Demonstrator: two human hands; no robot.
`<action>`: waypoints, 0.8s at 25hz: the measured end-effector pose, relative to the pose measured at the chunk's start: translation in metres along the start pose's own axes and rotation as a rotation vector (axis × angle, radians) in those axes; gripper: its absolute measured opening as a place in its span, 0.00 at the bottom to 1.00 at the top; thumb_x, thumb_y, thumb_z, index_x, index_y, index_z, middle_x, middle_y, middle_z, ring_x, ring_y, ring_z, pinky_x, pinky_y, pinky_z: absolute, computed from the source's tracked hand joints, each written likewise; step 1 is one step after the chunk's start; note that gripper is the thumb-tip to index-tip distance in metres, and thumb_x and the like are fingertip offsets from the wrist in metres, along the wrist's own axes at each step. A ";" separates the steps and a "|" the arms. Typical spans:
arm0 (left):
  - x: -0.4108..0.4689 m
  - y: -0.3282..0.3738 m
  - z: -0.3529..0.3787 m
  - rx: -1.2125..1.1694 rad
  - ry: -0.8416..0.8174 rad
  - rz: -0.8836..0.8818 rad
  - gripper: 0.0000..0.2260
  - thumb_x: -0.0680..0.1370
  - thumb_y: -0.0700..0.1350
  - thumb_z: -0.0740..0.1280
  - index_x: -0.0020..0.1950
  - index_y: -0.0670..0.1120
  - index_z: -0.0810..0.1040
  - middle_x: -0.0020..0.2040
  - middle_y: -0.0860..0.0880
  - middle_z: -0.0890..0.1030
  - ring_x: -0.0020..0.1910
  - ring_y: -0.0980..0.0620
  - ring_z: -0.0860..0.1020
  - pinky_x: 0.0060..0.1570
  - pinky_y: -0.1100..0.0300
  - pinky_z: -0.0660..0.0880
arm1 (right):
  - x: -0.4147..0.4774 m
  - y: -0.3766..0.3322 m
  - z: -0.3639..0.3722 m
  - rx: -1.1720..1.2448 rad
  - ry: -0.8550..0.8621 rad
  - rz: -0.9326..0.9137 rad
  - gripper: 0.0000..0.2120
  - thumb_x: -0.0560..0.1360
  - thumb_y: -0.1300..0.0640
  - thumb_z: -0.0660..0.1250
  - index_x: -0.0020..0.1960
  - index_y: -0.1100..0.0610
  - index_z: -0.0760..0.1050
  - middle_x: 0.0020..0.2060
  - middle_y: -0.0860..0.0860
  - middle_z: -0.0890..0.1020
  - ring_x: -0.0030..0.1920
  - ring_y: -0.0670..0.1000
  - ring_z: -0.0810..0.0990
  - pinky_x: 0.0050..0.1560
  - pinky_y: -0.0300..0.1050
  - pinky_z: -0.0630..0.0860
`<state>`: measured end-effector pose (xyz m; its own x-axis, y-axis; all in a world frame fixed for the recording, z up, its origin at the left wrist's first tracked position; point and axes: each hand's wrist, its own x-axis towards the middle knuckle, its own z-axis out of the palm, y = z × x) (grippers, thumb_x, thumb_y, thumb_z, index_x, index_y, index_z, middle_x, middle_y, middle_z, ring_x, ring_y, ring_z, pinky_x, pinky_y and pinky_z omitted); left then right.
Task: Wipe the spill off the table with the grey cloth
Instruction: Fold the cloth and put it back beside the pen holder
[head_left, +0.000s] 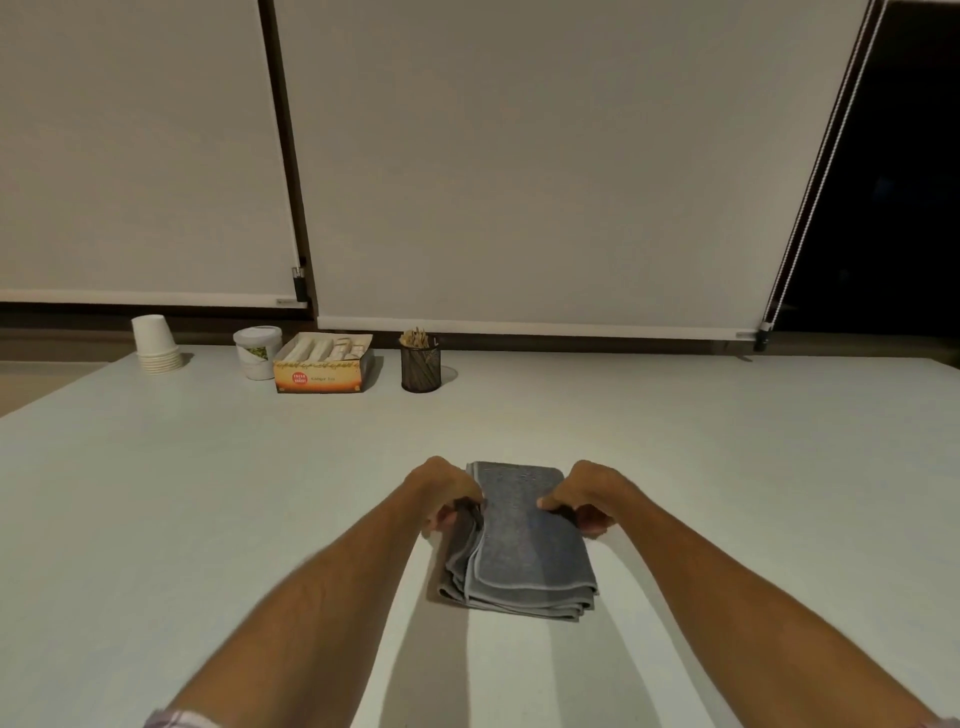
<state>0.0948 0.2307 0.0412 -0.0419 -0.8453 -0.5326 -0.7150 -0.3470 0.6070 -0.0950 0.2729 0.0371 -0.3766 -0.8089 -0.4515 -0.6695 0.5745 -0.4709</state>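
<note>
Both hands (519, 499) forward — fingers pinched

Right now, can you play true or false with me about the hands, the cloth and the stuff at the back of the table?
1. The folded grey cloth lies on the pale table. True.
2. Only one hand touches the cloth. False: the left hand pinches its left edge and the right hand its right edge.
3. The stack of white paper cups stands upside down. True.
4. The black mesh pot is empty. False: thin wooden sticks poke out of it.
5. The orange cardboard tea box sits right of the mesh pot. False: it sits left of it, beside a white tub.
</note>
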 end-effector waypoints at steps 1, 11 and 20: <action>0.001 0.003 0.000 0.015 -0.027 -0.014 0.12 0.72 0.46 0.75 0.42 0.39 0.75 0.37 0.44 0.76 0.29 0.49 0.73 0.26 0.60 0.73 | 0.003 0.000 -0.002 -0.007 -0.048 0.010 0.17 0.72 0.49 0.74 0.42 0.62 0.74 0.38 0.56 0.79 0.33 0.51 0.77 0.30 0.42 0.74; -0.008 0.013 -0.016 0.130 -0.263 0.069 0.22 0.76 0.42 0.71 0.67 0.39 0.73 0.66 0.40 0.75 0.62 0.38 0.76 0.57 0.46 0.78 | -0.001 -0.008 -0.021 0.026 -0.359 -0.074 0.22 0.73 0.55 0.73 0.61 0.65 0.73 0.55 0.60 0.78 0.46 0.58 0.81 0.42 0.51 0.82; 0.016 0.081 -0.066 -0.008 -0.078 0.279 0.10 0.76 0.35 0.69 0.57 0.37 0.77 0.50 0.41 0.81 0.45 0.46 0.81 0.40 0.55 0.80 | 0.026 -0.050 -0.073 0.296 -0.182 -0.243 0.08 0.76 0.60 0.70 0.44 0.62 0.72 0.43 0.57 0.78 0.38 0.54 0.78 0.31 0.46 0.77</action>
<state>0.0828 0.1624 0.1207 -0.2898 -0.8749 -0.3881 -0.6630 -0.1090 0.7407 -0.1180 0.2138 0.1045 -0.0930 -0.9053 -0.4144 -0.5022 0.4021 -0.7656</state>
